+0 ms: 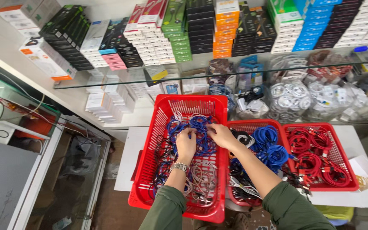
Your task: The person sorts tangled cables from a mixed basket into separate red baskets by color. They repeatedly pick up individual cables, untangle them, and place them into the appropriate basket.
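Both hands (186,142) (221,135) gripping blue cables (199,127), red basket (162,106)

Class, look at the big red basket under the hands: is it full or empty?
Partly full: the basket holds tangled blue cables and grey ones, with its mesh floor still showing.

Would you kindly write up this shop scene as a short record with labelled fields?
Setting: shop counter below a glass shelf and stacked boxed goods
Left hand: on tangled blue cables in the large red basket; wrist wears a metal watch
Right hand: on the same blue cables
Middle basket: coiled blue and black cables
Right basket: coiled red cables
Sleeves: green
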